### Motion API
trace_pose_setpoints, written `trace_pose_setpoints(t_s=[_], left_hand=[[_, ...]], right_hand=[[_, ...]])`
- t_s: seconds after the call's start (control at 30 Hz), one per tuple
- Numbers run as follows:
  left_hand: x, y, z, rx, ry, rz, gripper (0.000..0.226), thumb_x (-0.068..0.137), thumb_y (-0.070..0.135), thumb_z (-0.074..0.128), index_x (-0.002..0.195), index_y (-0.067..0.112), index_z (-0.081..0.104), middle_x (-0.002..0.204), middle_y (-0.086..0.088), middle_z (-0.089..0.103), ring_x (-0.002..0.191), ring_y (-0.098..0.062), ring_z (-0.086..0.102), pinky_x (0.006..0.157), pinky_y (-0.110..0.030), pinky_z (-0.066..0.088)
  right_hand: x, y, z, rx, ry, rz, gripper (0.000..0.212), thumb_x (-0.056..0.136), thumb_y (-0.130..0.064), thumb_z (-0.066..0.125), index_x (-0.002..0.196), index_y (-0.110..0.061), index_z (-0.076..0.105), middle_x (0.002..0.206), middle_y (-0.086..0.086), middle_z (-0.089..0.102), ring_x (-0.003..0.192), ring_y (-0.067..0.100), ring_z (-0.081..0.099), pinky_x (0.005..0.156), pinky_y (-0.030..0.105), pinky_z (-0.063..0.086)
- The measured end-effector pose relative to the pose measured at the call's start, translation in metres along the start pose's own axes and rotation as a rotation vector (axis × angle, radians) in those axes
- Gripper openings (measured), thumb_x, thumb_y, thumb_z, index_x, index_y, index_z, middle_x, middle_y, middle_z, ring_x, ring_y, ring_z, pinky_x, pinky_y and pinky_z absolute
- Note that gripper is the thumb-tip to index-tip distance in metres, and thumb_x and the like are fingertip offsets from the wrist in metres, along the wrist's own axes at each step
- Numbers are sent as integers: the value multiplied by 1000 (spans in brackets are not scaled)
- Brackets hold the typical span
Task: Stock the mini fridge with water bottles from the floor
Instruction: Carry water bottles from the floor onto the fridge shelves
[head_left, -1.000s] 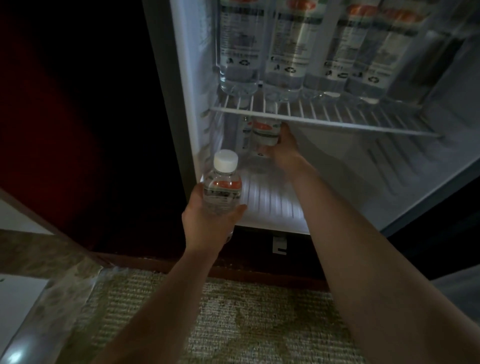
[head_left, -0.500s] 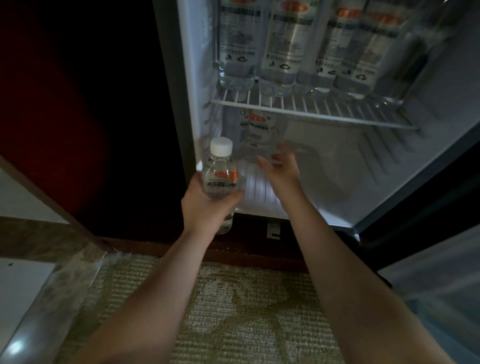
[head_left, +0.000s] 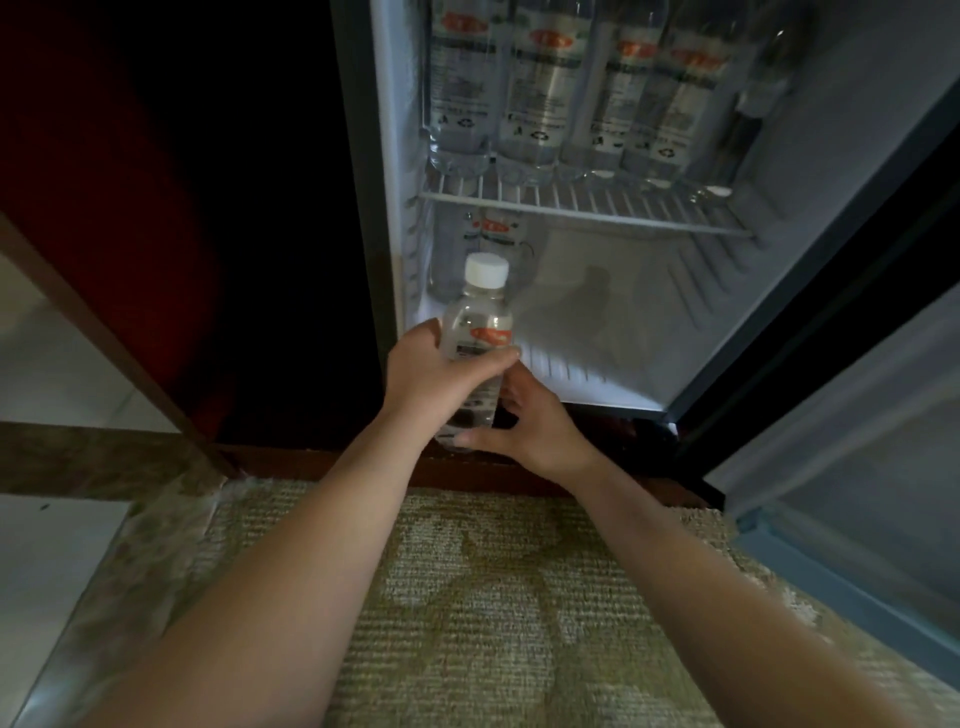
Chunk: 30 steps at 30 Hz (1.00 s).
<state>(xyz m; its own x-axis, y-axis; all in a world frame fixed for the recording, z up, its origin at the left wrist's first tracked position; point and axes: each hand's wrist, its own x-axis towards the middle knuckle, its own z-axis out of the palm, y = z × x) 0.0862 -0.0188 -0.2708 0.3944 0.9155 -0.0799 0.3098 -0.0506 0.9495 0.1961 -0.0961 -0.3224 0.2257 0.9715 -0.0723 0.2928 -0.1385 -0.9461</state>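
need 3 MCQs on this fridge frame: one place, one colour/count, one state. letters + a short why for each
1. Where is the lone bottle already below the wire shelf?
A. back left corner
B. front right corner
C. in the door

2. What colour is the held bottle's cap?
A. red
B. white
C. blue

3. How is the bottle in hand held?
A. lying loose on the carpet
B. pinched by its cap
C. left hand wrapped round the body, right hand at the base

Key:
1 A: the lone bottle stands deep at the left wall.
2 B: the cap is plainly white.
3 C: the left hand wraps the label area and the right hand reaches to the bottom end.
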Motion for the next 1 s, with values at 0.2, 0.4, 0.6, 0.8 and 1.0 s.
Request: trace_pose_setpoints(t_s=[0.2,0.4,0.6,0.8,1.0], left_hand=[[-6,12,7,85,-100,59,28,69,38,81,78,34,55,77,16,62,75,5,60,66,-11,48],[12,-4,3,14,-65,-54,77,77,48,70,142,20,39,141,1,45,129,-17,44,99,-28,37],[29,-41,-4,-5,-48,-193,65,84,51,60,139,22,43,140,2,47,117,-16,50,86,-27,35],[46,-53,6,-13,-39,-229,57,85,50,60,134,23,51,136,1,50,118,-17,51,84,-27,35],[55,-63,7,-36,-32,-259,49,86,47,58,129,25,55,136,2,52,123,-18,49,86,-28,35]], right_hand=[[9,9,6,95,195,-16,63,64,-17,87,112,-31,50,107,-9,66,99,1,65,84,26,54],[40,36,-28,106,374,85,74,57,-30,88,120,-22,51,112,-3,66,104,15,65,91,43,54],[95,48,-63,33,555,133,69,62,-17,87,116,-17,45,105,0,64,95,21,67,74,38,58],[140,55,-79,-10,548,137,62,71,-15,81,123,-18,47,100,-4,62,84,12,60,69,27,49],[171,74,-98,-22,495,168,43,49,-30,84,87,-41,65,95,-6,73,90,15,70,81,47,58]])
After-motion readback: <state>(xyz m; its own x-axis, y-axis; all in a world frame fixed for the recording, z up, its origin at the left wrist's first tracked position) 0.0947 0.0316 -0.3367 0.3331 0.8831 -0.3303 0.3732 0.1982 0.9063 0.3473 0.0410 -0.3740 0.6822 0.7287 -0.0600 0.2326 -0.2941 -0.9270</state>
